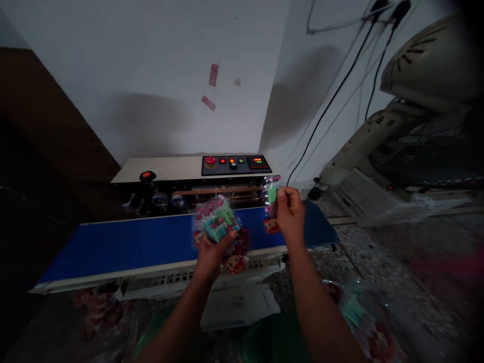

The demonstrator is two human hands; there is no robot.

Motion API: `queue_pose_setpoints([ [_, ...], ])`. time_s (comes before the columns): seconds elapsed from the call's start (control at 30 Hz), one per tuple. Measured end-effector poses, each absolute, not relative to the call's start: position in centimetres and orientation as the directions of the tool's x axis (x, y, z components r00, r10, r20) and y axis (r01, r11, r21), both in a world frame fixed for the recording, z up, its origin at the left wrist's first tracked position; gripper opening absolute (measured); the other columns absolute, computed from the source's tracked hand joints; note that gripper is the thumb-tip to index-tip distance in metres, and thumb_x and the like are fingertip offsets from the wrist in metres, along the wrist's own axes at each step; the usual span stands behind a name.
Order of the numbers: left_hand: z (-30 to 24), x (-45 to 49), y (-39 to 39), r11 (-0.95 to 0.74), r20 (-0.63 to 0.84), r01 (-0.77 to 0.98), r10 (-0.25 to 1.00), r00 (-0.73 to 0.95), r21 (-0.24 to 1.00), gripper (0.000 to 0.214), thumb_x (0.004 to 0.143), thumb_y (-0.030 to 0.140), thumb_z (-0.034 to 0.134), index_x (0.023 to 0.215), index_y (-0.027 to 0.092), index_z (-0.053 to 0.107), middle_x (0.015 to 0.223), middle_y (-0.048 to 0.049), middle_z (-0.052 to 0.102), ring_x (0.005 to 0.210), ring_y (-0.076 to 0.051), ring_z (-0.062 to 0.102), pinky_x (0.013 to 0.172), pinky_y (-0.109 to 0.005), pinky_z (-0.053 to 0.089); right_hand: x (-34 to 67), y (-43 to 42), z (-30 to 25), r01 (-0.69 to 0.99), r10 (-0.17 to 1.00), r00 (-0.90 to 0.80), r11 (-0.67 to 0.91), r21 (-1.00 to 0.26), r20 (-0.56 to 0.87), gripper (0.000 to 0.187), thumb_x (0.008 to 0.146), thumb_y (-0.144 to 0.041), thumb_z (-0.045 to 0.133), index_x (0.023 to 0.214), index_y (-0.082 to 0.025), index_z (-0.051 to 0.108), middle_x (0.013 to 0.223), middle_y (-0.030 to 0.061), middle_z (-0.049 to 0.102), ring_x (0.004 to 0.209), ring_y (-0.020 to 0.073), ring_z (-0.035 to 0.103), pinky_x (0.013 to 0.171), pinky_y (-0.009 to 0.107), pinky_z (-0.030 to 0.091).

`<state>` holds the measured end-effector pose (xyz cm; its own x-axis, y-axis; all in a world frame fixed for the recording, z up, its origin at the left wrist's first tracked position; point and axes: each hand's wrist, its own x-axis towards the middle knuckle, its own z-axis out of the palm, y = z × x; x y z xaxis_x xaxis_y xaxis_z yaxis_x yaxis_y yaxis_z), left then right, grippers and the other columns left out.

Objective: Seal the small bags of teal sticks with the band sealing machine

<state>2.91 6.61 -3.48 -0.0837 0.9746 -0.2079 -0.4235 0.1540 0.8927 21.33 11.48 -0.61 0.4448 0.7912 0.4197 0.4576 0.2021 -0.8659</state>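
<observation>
Plainly, the left hand (212, 251) clasps a fanned pile of clear packets (219, 218), thumb pressed over its near edge, the pile lying at 12 o'clock from that hand, over the blue belt (132, 244). At 2 o'clock from it, the right hand (292, 212) pinches a single packet (272, 194) by its side, thumb against fingers; whether this packet touches the belt, I cannot tell. The control panel (242, 172), its digits lit, sits at 10 o'clock from the right hand; at 5 o'clock, bagged pieces (354, 311) lie low down.
</observation>
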Motion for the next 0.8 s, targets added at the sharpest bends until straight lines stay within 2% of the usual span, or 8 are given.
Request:
queue_pose_setpoints([
  [0.07, -3.8, 2.6, 6.7, 0.146, -0.193, -0.413, 0.978, -0.075, 0.899, 0.048, 0.058, 0.028, 0.079, 0.1, 0.014, 0.062, 0.093, -0.0102, 0.071, 0.081, -0.025, 0.068, 0.076, -0.039, 0.053, 24.3, 12.1, -1.6, 0.637, 0.739, 0.497, 0.044, -0.77, 0.454, 0.03, 0.087, -0.041, 0.039, 0.096, -0.018, 0.056, 0.077, 0.0027, 0.061, 0.067, 0.0148, 0.056, 0.064, 0.025, 0.041],
  [0.2, -4.0, 2.6, 6.8, 0.168, -0.199, -0.391, 0.979, -0.038, 0.905, 0.04, 0.058, 0.029, 0.078, 0.091, 0.012, 0.066, 0.086, -0.0095, 0.072, 0.074, -0.024, 0.067, 0.07, -0.036, 0.054, 27.7, 12.8, -3.9, 0.739, 0.753, 0.617, -0.458, -0.494, 0.226, 0.029, 0.088, -0.033, 0.038, 0.099, -0.014, 0.057, 0.08, 0.01, 0.064, 0.075, 0.0211, 0.06, 0.066, 0.029, 0.039],
  [0.3, -3.8, 2.8, 6.8, 0.196, -0.22, -0.384, 0.975, -0.021, 0.902, 0.042, 0.056, 0.029, 0.079, 0.091, 0.011, 0.065, 0.084, -0.0096, 0.072, 0.072, -0.023, 0.067, 0.068, -0.036, 0.054, 27.1, 13.6, -5.0, 0.748, 0.771, 0.624, -0.54, -0.387, 0.128, 0.029, 0.089, -0.031, 0.037, 0.102, -0.014, 0.056, 0.081, 0.0112, 0.064, 0.077, 0.0225, 0.061, 0.066, 0.029, 0.039],
  [0.43, -3.8, 2.9, 6.7, 0.19, -0.217, -0.378, 0.976, -0.028, 0.906, 0.045, 0.054, 0.028, 0.08, 0.093, 0.011, 0.064, 0.085, -0.0094, 0.072, 0.073, -0.023, 0.067, 0.066, -0.034, 0.054, 24.9, 14.9, -5.4, 0.805, 0.847, 0.508, -0.402, -0.437, 0.157, 0.029, 0.089, -0.027, 0.036, 0.105, -0.013, 0.056, 0.084, 0.0111, 0.064, 0.081, 0.0213, 0.061, 0.071, 0.028, 0.04],
  [0.57, -3.7, 2.8, 6.7, 0.189, -0.217, -0.4, 0.976, -0.027, 0.897, 0.046, 0.056, 0.027, 0.08, 0.096, 0.011, 0.063, 0.088, -0.0106, 0.072, 0.075, -0.024, 0.067, 0.068, -0.035, 0.054, 23.1, 14.5, -4.4, 0.804, 0.86, 0.378, -0.121, -0.582, 0.343, 0.033, 0.088, -0.032, 0.039, 0.108, -0.011, 0.057, 0.102, 0.015, 0.061, 0.095, 0.0226, 0.056, 0.083, 0.031, 0.039],
  [0.63, -3.6, 2.8, 6.7, 0.176, -0.203, -0.419, 0.979, -0.022, 0.891, 0.046, 0.058, 0.027, 0.079, 0.098, 0.012, 0.063, 0.09, -0.0105, 0.072, 0.077, -0.024, 0.068, 0.071, -0.037, 0.054, 21.9, 13.5, -3.4, 0.688, 0.912, 0.257, 0.059, -0.723, 0.319, 0.037, 0.088, -0.04, 0.041, 0.106, -0.014, 0.059, 0.102, 0.0116, 0.062, 0.094, 0.0211, 0.056, 0.084, 0.032, 0.041],
  [0.7, -3.3, 2.9, 6.7, 0.143, -0.174, -0.438, 0.984, -0.031, 0.887, 0.045, 0.058, 0.026, 0.078, 0.099, 0.013, 0.064, 0.092, -0.0092, 0.072, 0.079, -0.024, 0.068, 0.074, -0.038, 0.054, 20.6, 12.3, -2.5, 0.464, 0.976, 0.014, 0.186, -0.866, 0.217, 0.037, 0.087, -0.045, 0.041, 0.105, -0.019, 0.061, 0.099, 0.006, 0.064, 0.092, 0.0185, 0.058, 0.082, 0.03, 0.042],
  [0.8, -2.8, 3.1, 6.6, 0.121, -0.156, -0.445, 0.987, -0.044, 0.887, 0.044, 0.057, 0.026, 0.079, 0.097, 0.014, 0.065, 0.091, -0.0077, 0.072, 0.079, -0.023, 0.068, 0.076, -0.037, 0.053, 18.6, 11.0, -1.9, 0.223, 0.957, -0.251, 0.201, -0.954, 0.143, 0.031, 0.084, -0.044, 0.048, 0.095, -0.021, 0.066, 0.09, 0.0007, 0.066, 0.088, 0.0165, 0.058, 0.078, 0.027, 0.043],
])
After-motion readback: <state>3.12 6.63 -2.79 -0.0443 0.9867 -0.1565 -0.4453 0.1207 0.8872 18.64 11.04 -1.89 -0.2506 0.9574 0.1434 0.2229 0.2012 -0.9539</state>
